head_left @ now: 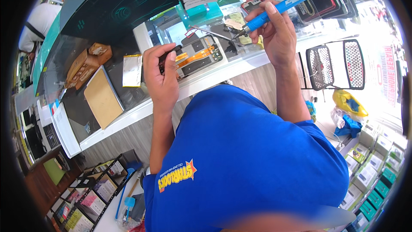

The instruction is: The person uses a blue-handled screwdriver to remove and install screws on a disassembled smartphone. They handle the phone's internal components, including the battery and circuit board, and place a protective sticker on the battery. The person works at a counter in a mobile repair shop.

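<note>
My left hand [162, 75] grips the near-left end of an opened smartphone [198, 65], thumb and forefinger at its edge. Its inside faces up, showing orange flex cables [199, 55] across a dark, flat battery area and a circuit board at the right end. The phone is over the white-edged glass counter. My right hand [277, 38] is raised to the right of it, closed around a blue pen-shaped tool [293, 1]. The tool's dark, narrow tip [240, 33] points down and left, apart from the phone. I cannot make out its exact kind.
A thin metal rod [210, 32] lies behind the phone. Brown paper packages [83, 68], a tan padded envelope [103, 96] and a large dark box [124, 10] are left. Phone cases [319, 4] stand far right. A chair [321, 66] is beyond my right arm.
</note>
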The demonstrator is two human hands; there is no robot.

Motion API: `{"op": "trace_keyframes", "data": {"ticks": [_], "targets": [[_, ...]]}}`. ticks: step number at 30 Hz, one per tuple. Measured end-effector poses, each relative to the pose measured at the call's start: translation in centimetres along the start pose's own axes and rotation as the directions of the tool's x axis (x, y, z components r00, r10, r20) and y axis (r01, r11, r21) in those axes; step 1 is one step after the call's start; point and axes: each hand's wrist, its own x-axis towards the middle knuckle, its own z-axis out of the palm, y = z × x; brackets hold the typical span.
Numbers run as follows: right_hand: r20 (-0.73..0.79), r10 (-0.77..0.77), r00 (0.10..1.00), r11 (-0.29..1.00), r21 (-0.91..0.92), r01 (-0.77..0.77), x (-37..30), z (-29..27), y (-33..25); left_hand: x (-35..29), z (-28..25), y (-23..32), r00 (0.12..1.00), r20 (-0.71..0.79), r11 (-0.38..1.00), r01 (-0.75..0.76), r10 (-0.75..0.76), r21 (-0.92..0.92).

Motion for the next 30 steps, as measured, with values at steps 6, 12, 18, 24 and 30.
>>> {"op": "trace_keyframes", "data": {"ticks": [6, 12, 18, 24, 30], "targets": [[0.056, 0.049, 0.997, 0.997, 0.055, -0.052, 0.8, 1.7, 0.4, 0.4, 0.1, 0.1, 0.996, 0.0, 0.995, -0.093, 0.093, -0.034], [0.112, 0.068, 0.991, 0.989, 0.124, -0.082, 1.2, 2.3, 1.3, 0.2, 0.0, 0.0, 0.995, 0.026, 0.995, -0.097, 0.098, -0.036], [0.136, 0.06, 0.989, 0.989, 0.129, -0.077, 1.2, 2.3, 1.7, 0.2, -0.2, 0.0, 0.99, 0.064, 0.989, -0.119, 0.125, -0.089], [0.131, 0.038, 0.991, 0.998, 0.042, -0.044, 1.1, 2.5, 1.6, 0.1, -0.1, -0.1, 0.981, 0.069, 0.974, -0.169, 0.181, -0.151], [0.151, 0.015, 0.988, 0.999, -0.047, -0.008, 0.6, 4.1, 1.2, -0.4, -0.9, 0.5, 0.968, 0.084, 0.954, -0.213, 0.235, -0.212]]}}
